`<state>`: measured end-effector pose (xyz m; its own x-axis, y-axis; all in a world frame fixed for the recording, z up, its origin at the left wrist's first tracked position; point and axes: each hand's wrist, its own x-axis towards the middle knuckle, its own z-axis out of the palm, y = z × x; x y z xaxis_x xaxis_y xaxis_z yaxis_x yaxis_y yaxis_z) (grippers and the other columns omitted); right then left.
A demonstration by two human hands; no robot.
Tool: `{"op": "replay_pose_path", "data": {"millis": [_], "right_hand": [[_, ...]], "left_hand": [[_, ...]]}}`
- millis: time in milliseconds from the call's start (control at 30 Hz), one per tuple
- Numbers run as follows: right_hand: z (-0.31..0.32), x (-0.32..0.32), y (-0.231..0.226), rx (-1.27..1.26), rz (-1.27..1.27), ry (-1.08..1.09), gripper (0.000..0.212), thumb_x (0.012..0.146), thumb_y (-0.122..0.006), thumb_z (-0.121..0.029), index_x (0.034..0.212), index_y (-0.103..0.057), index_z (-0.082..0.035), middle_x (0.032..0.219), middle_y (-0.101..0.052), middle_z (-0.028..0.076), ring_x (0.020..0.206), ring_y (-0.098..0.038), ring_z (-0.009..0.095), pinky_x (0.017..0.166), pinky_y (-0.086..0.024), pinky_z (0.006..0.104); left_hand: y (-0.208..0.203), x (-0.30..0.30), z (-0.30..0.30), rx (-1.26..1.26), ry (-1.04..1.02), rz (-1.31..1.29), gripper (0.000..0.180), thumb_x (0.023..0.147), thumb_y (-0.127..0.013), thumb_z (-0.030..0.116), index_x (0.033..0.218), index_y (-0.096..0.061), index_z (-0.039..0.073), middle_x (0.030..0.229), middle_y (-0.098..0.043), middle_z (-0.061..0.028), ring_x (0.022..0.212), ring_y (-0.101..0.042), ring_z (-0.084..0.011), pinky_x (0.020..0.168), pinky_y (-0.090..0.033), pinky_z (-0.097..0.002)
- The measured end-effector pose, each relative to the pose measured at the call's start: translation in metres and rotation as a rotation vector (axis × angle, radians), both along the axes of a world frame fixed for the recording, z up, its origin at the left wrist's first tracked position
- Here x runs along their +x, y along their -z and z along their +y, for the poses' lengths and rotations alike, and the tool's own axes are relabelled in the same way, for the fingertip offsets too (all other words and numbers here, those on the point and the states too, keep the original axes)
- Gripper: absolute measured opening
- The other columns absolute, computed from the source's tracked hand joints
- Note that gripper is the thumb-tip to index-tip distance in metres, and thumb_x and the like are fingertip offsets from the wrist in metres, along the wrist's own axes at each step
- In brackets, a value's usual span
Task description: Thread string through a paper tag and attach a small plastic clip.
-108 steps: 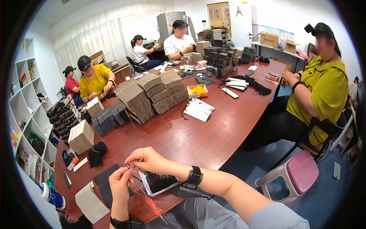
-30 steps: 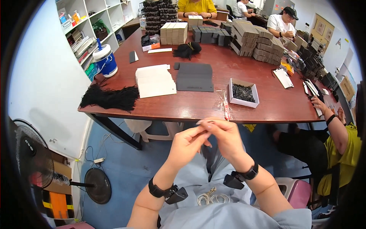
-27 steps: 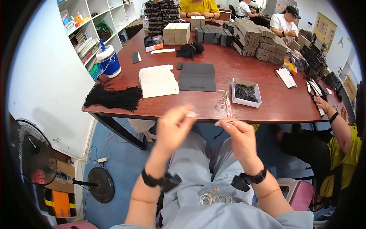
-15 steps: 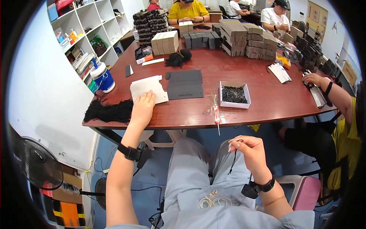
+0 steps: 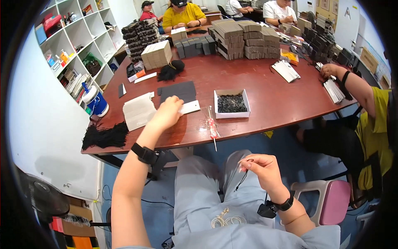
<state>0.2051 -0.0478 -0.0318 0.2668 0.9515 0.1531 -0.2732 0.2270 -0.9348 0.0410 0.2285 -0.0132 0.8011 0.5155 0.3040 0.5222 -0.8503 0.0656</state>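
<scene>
My left hand (image 5: 168, 112) is over the table with its fingers bent down on a white card (image 5: 190, 107), which has a small hole near its free end. Beside it lie several pale cards (image 5: 139, 111), spread in a pile, and a dark grey card (image 5: 181, 91) just beyond the fingers. Above my lap, my right hand (image 5: 262, 168) pinches a thin black cord (image 5: 241, 181) between thumb and forefinger; a small loop shows at the fingertips and the rest dangles. A bundle of black strings (image 5: 105, 136) lies left of the pale cards.
An open white box (image 5: 232, 115) holds small black pieces. Close by, a screwdriver (image 5: 212, 129) with a red handle overhangs the table edge. Grey-brown stacks (image 5: 228, 37) stand far back. A blue-and-white jug (image 5: 96, 103) is at left; a co-worker's arm (image 5: 360, 92) reaches in at right.
My left hand has come off the pale pile and moved right with a white card, now over the dark card's near edge. My right hand still pinches the cord. The view has shifted.
</scene>
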Motion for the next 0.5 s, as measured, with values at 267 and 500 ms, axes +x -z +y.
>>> {"op": "replay_pose_path", "data": {"millis": [267, 500], "right_hand": [[-0.006, 0.004, 0.007, -0.027, 0.079, 0.033, 0.01, 0.076, -0.057, -0.003, 0.083, -0.061, 0.003, 0.076, -0.06, 0.009, 0.068, -0.057, 0.012, 0.063, -0.047, 0.0223], [-0.013, 0.006, 0.014, -0.056, 0.116, 0.055, 0.013, 0.076, -0.055, -0.002, 0.087, -0.06, 0.003, 0.079, -0.061, 0.01, 0.069, -0.057, 0.011, 0.06, -0.047, 0.0214]], "left_hand": [[-0.007, 0.0, -0.004, -0.129, 0.111, -0.044, 0.021, 0.064, -0.061, 0.003, 0.08, -0.047, 0.002, 0.087, -0.047, -0.0113, 0.088, -0.045, -0.0286, 0.077, -0.037, -0.0335], [0.003, -0.007, -0.098, -0.825, 0.125, -0.696, 0.015, 0.084, -0.037, 0.003, 0.099, -0.034, 0.0, 0.081, -0.053, -0.0113, 0.07, -0.054, -0.0152, 0.066, -0.044, -0.0268]]}}
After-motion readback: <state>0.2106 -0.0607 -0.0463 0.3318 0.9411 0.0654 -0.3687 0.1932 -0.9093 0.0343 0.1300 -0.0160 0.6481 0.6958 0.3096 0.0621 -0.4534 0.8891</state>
